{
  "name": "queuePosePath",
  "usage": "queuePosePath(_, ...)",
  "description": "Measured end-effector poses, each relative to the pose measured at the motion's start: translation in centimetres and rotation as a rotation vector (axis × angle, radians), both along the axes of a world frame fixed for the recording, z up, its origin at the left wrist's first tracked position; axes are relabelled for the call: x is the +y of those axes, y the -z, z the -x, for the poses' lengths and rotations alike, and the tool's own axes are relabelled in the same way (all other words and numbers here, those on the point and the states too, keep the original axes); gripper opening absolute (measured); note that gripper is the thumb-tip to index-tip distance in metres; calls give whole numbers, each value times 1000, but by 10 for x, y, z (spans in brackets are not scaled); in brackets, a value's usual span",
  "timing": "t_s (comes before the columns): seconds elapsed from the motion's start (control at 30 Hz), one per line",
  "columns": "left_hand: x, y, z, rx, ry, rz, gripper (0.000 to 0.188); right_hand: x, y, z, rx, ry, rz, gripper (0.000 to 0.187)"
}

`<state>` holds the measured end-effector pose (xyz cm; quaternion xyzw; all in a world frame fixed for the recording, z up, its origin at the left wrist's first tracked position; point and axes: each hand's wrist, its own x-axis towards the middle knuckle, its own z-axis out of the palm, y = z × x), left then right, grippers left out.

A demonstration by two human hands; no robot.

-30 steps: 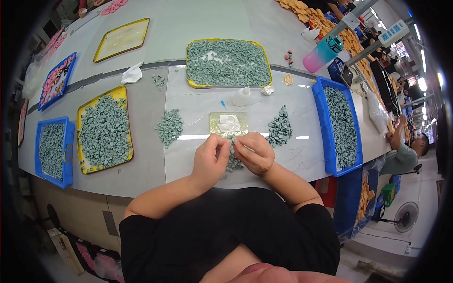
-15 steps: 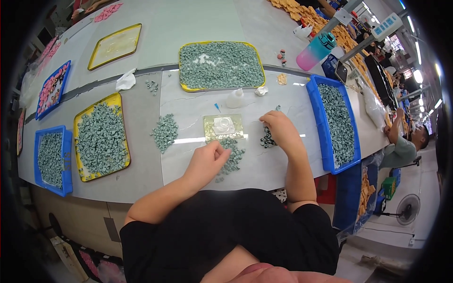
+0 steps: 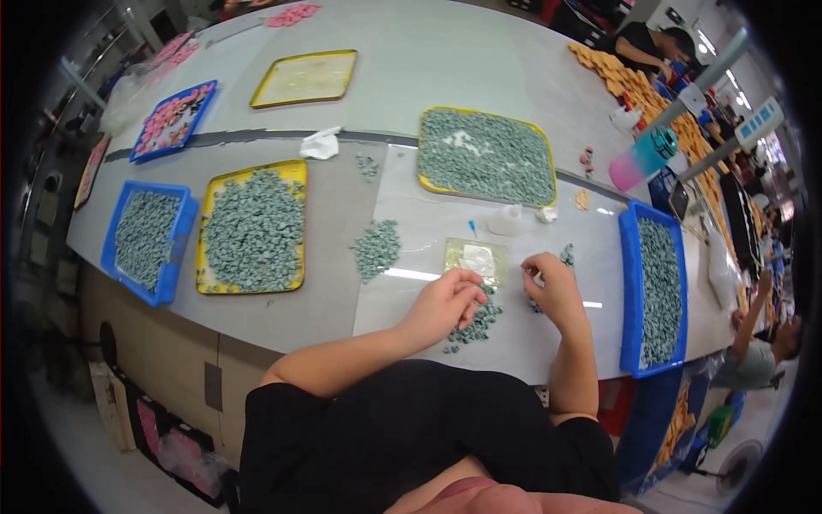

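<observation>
My left hand [image 3: 447, 304], fingers curled, is over the far part of a loose pile of small grey-green pieces [image 3: 473, 334]. Its fingertips come close to the near edge of a small clear, yellowish flat block [image 3: 503, 257] with a white patch on top. Just right of that block, my right hand [image 3: 555, 289] has thumb and fingers bent together in a pinch. Darker small pieces lie partly hidden under it. Whatever either hand holds is too small or covered to make out. A white squeeze bottle [image 3: 505, 220] lies or leans beyond the block, beside a small blue tip [image 3: 472, 227].
Yellow-rimmed trays of green pieces stand at the far middle [image 3: 422, 163] and left [image 3: 203, 257]. Blue bins flank the table, left [image 3: 177, 257] and right [image 3: 632, 291]. Another green heap [image 3: 377, 250] lies left of the block. A pink-and-teal water bottle [image 3: 642, 160] stands far right. Co-workers sit beyond.
The whole view has swung, so the table appears further right and lower. My right hand has come nearer the clear block; my left hand has moved slightly toward the block's near edge.
</observation>
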<state>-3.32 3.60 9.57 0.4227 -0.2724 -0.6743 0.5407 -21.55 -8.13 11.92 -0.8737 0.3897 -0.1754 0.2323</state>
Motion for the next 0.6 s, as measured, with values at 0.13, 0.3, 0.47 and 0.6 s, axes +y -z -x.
queuePosePath(0.13,4,-4,-7,-21,80,-36,17,25,-13,-26,-291,-146,-116,15)
queuePosePath(0.3,6,-5,-3,189,22,-59,18,38,-9,-34,-426,-264,-6,21)
queuePosePath(0.47,3,-9,-3,96,-5,-46,15,40,-9,-31,-387,-281,148,20)
queuePosePath(0.6,4,-11,1,-42,-3,-62,16,39,-14,-25,-356,-346,208,22)
